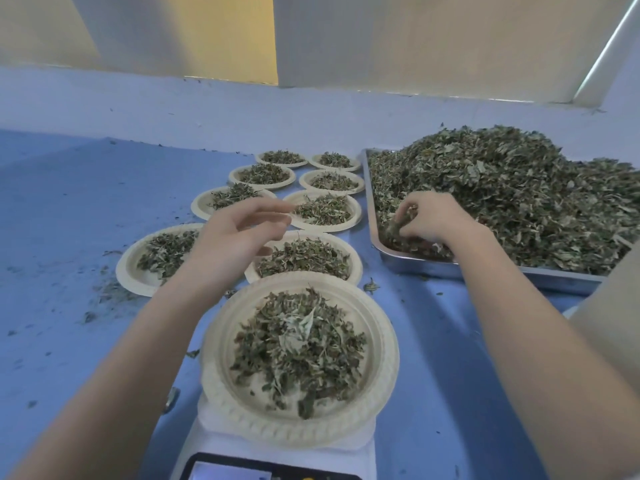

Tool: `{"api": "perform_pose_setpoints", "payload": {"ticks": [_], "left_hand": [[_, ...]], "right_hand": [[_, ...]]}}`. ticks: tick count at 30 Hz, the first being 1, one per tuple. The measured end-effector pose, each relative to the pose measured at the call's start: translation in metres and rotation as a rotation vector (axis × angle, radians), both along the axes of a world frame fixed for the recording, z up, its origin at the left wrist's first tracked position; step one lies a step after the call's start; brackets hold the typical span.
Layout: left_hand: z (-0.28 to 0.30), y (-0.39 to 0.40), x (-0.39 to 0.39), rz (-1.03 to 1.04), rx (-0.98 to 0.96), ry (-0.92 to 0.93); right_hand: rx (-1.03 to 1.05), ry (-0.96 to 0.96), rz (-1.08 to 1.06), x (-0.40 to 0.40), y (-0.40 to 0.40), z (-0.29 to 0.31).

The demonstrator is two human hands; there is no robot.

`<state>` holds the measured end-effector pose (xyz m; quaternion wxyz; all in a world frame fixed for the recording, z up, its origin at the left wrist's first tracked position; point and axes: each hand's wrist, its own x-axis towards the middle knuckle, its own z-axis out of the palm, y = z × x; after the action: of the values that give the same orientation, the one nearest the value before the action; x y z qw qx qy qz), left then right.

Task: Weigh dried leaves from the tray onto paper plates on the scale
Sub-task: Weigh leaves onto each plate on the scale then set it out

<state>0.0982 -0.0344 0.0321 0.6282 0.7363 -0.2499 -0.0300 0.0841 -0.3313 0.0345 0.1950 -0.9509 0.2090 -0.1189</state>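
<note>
- On scale (277, 455): paper plate (384, 344) already heaped with dried leaves (298, 344); display unreadable, overshoot possible.
- Right hand (429, 216) pinches leaves in steel tray (450, 268); loose bits may scatter in transit.
- Left hand (239, 230) hovers, fingers relaxed, empty, could bump filled plates (304, 256).

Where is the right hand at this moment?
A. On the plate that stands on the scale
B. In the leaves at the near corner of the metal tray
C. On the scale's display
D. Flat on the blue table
B: the right hand curls into the leaves at the near corner of the tray, away from the plate on the scale.
</note>
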Motion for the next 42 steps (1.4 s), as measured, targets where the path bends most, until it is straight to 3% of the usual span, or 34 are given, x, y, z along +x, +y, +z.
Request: {"api": "perform_pose_setpoints", "payload": {"ticks": [4, 10, 13, 16, 20, 24, 32, 36, 39, 42], "left_hand": [[-0.005, 0.007, 0.001, 0.028, -0.048, 0.052], [-0.009, 0.01, 0.002, 0.054, -0.095, 0.089], [-0.01, 0.012, 0.002, 0.061, -0.111, 0.094], [-0.01, 0.012, 0.002, 0.066, -0.118, 0.106], [-0.012, 0.011, 0.003, 0.059, -0.114, 0.119], [-0.013, 0.01, 0.002, 0.037, -0.097, 0.123], [-0.014, 0.012, 0.003, 0.05, -0.108, 0.142], [-0.014, 0.011, 0.003, 0.039, -0.103, 0.141], [-0.014, 0.01, 0.001, 0.034, -0.094, 0.147], [-0.013, 0.009, -0.001, 0.023, -0.085, 0.149]], "right_hand": [[0.121, -0.156, -0.098, -0.004, -0.006, -0.001], [-0.129, 0.187, 0.032, -0.007, 0.007, -0.003], [-0.144, 0.287, 0.032, -0.006, 0.013, -0.002], [-0.124, 0.067, -0.029, -0.005, 0.006, 0.0], [0.141, -0.284, -0.139, -0.004, -0.005, 0.004], [0.317, -0.276, -0.16, -0.011, -0.003, 0.001], [0.301, -0.346, -0.193, -0.016, 0.001, -0.001], [0.355, -0.512, -0.243, -0.023, 0.006, 0.005], [0.685, -0.636, -0.074, -0.036, 0.026, 0.017], [0.876, -0.522, 0.232, -0.056, 0.057, 0.033]]}}
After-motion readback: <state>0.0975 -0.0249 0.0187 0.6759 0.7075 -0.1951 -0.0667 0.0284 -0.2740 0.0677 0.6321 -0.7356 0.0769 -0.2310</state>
